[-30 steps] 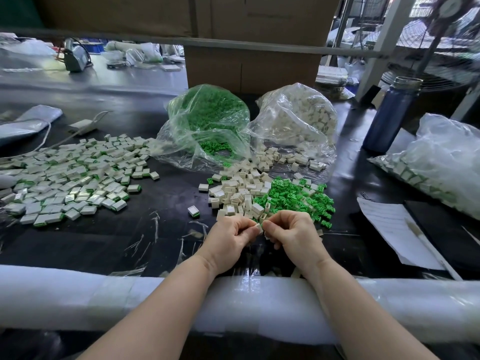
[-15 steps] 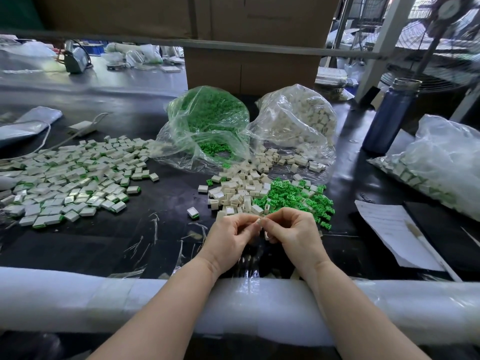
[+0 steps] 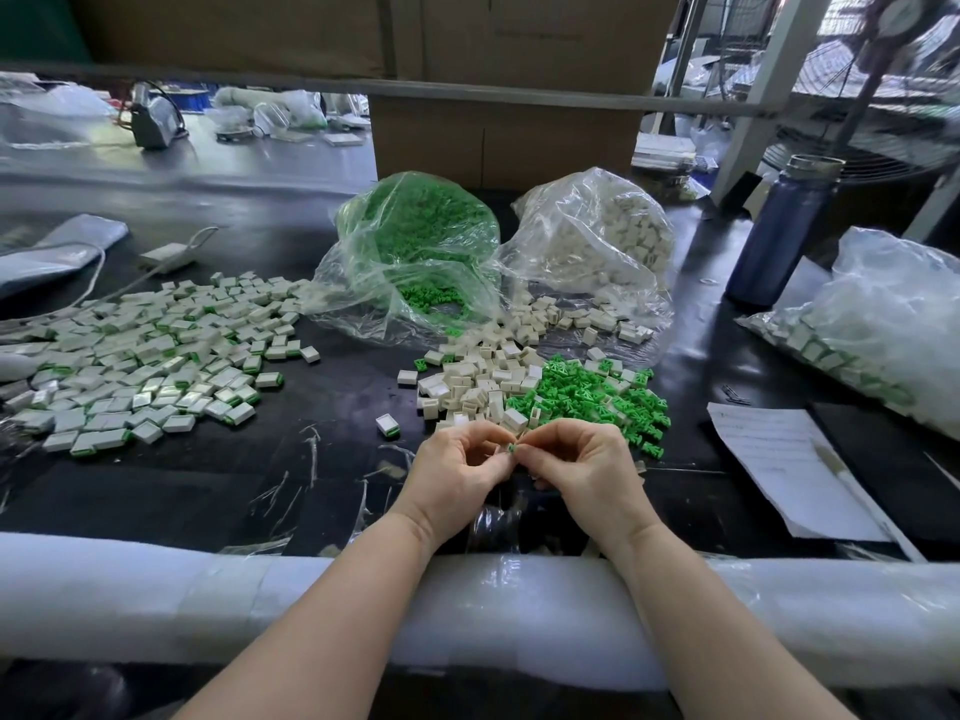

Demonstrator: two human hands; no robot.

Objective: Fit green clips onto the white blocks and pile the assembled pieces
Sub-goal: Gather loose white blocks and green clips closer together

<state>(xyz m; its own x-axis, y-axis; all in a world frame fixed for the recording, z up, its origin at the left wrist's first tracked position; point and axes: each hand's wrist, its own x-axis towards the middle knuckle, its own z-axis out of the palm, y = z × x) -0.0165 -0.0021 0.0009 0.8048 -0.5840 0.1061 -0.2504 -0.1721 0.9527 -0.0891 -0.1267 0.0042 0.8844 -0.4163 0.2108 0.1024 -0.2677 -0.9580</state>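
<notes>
Both forearms reach forward over the padded white counter edge, wrists bent so the hands meet above the black counter. The left hand and right hand have fingers curled inward, tips pinching one small green plastic clip between them. Whether a block is held too cannot be told. Just beyond lie loose white plastic blocks and green clips; the pile of assembled pieces spreads to the left.

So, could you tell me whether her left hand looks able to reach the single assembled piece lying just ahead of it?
Probably yes: the lone assembled piece lies on bare table just forward-left of the left hand, nothing between them. But that hand is pinching the green clip.
</notes>
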